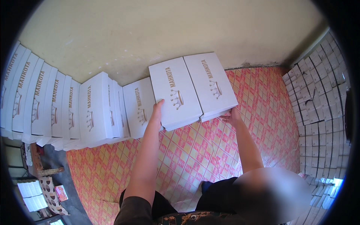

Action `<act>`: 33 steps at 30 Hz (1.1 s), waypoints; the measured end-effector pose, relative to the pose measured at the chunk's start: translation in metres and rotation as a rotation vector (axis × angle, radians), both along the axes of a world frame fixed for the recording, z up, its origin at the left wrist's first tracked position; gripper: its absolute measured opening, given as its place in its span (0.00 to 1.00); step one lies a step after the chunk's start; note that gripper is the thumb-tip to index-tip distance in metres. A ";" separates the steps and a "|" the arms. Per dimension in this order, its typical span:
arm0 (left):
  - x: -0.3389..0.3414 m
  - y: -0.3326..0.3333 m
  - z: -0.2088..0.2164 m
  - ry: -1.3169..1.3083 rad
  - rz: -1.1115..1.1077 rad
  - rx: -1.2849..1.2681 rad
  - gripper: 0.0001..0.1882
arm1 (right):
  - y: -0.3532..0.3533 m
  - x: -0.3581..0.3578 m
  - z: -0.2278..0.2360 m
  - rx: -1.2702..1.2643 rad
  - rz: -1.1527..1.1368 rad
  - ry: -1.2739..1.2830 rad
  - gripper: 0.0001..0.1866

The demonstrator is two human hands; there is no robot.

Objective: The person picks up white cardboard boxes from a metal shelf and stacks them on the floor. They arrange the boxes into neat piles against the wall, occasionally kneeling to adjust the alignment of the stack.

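White cartons (94,107) stand in a row along the wall (123,41). Left hand (159,107): grip holding the left box (174,80) at its outer side. Right hand (234,117): grip holding the adjoining right box (206,71) at its near right corner. Strapped stacks (318,80) stand far right.

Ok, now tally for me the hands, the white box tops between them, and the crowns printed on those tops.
Hands: 2, left hand and right hand
White box tops: 2, left top and right top
Printed crowns: 2, left crown and right crown
Total: 6
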State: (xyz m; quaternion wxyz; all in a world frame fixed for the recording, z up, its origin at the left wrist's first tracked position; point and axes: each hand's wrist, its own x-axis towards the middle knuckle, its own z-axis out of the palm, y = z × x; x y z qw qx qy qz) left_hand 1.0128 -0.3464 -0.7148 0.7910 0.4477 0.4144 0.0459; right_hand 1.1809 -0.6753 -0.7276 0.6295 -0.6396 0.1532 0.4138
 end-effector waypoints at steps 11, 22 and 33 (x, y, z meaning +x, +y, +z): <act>-0.015 -0.011 0.017 -0.186 -0.013 -0.024 0.35 | 0.002 -0.002 -0.009 0.076 -0.091 -0.003 0.29; 0.026 -0.077 0.031 -0.124 -0.194 0.116 0.35 | -0.076 0.007 0.008 0.027 -0.189 0.004 0.29; 0.087 -0.119 0.037 -0.194 -0.185 0.123 0.32 | -0.102 0.049 -0.010 0.000 -0.493 -0.088 0.31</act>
